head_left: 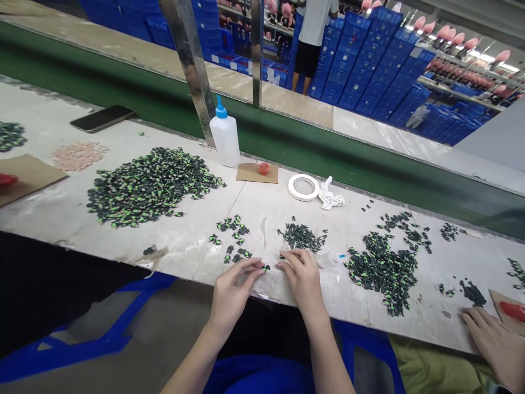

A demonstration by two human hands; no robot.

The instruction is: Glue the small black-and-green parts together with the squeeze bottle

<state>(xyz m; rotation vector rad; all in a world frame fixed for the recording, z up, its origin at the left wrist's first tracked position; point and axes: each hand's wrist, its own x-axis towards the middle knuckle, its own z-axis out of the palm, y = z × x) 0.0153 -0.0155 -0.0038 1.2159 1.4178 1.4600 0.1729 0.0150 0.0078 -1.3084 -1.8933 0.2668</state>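
My left hand (235, 290) pinches a small black-and-green piece (266, 268) between thumb and fingertips, just above the table near its front edge. Beside it, my right hand (302, 276) has thumb and fingers drawn together, with a tiny dark bit at the fingertips too small to make out. Beyond the right hand lies a loose heap of small black pieces (302, 236). A little bottle with a blue tip (330, 259) rests against that hand's outer side. Several black-and-green pieces (238, 227) are scattered beyond my left hand.
A large heap of black-and-green pieces (151, 186) lies left, another (383, 268) right. Along the back stand a white squeeze bottle (225, 137), a red cup (263, 168) on cardboard, a tape roll (303, 187) and crumpled tissue (330, 195). Another person's hand (496, 339) rests far right.
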